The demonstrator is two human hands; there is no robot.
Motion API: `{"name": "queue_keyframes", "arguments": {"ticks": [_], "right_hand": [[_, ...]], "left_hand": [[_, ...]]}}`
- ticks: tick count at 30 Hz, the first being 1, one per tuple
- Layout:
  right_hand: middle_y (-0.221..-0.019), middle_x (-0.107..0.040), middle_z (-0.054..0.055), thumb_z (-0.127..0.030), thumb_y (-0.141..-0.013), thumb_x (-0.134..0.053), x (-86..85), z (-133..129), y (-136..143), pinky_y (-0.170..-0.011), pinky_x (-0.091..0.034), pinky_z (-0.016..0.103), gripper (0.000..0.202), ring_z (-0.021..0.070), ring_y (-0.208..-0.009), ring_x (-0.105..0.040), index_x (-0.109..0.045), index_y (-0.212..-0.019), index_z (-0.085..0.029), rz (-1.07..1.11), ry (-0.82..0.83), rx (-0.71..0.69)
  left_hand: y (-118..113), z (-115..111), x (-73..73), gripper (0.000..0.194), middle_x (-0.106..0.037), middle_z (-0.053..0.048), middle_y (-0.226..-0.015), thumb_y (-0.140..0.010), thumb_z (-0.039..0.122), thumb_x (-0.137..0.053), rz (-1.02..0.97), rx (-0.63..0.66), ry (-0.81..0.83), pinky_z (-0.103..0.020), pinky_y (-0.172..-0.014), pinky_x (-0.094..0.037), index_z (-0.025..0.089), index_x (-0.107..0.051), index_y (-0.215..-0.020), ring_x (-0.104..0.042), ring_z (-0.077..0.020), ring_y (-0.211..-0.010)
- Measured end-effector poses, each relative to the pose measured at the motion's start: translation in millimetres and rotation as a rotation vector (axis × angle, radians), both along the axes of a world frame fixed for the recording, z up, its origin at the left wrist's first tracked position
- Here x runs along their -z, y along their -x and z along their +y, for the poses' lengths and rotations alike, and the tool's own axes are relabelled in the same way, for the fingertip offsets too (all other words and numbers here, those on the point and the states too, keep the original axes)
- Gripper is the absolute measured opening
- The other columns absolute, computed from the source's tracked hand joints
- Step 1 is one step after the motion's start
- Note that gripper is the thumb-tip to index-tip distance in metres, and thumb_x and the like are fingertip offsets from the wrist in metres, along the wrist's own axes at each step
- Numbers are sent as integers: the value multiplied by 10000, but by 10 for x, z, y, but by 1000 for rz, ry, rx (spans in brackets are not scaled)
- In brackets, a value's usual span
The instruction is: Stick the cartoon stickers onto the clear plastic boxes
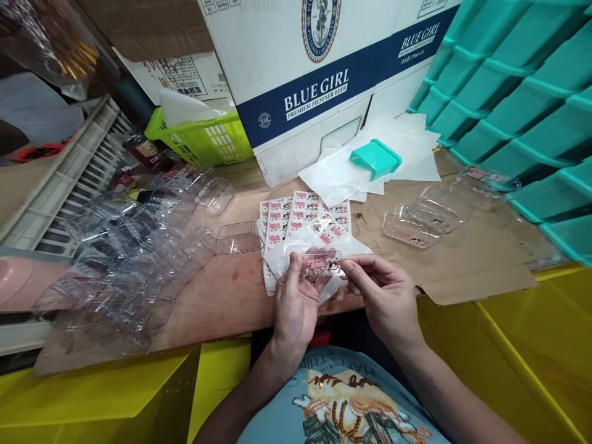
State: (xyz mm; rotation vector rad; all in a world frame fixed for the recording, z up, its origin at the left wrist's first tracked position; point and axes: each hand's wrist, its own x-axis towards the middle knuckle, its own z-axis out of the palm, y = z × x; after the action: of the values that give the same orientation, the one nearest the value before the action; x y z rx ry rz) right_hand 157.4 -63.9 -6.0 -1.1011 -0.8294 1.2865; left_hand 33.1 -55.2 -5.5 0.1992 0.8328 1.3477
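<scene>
Grip of left hand (296,305) & right hand (386,290) closed on clear plastic piece w/ pink-lettered cat label (322,264), above printed sticker sheets (303,213) on brown wooden surface (222,277); clear trays (134,253) L; white-and-navy carton (319,92) behind reads "BLUE GIRL PREMIUM PILSENER BEER".

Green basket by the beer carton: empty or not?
Not empty: the green basket has white paper showing above its rim. How full, I cannot tell.

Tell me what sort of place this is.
Probably a small packing or labelling workshop: a large heap of clear plastic trays, sheets of pink-and-white printed stickers, and tall stacks of turquoise plastic bins surround the wooden worktable.
</scene>
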Motion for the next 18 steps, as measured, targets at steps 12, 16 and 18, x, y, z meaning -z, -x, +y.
{"name": "queue_keyframes", "arguments": {"ticks": [12, 16, 18], "right_hand": [[-670, -641, -10, -331, -767, -793, 38, 25, 28, -453, -530, 230, 173, 100, -472, -567, -727, -836, -187, -50, 23, 43], [-677, -640, -12, -324, -775, -786, 60, 29, 32, -450, -534, 227, 155, 97, -477, -564, -728, -831, -192, -62, 12, 53], [-677, -640, -13, -314, -773, -789, 67, 34, 35, -450, -535, 220, 147, 92, -477, -565, -734, -828, -189, -65, 9, 55]], "left_hand": [[0, 7, -21, 222, -755, -70, -1063, -903, 372, -619, -5, 9, -21, -406, -955, -531, 182, -715, -965, -682, -249, -1083], [7, 14, -13, 258, -752, -86, -1079, -910, 389, -607, -13, 25, -31, -430, -975, -520, 169, -718, -986, -681, -262, -1089], [10, 16, -9, 268, -752, -91, -1078, -917, 390, -596, -27, 36, -38, -421, -974, -521, 164, -721, -990, -685, -258, -1082]]}}
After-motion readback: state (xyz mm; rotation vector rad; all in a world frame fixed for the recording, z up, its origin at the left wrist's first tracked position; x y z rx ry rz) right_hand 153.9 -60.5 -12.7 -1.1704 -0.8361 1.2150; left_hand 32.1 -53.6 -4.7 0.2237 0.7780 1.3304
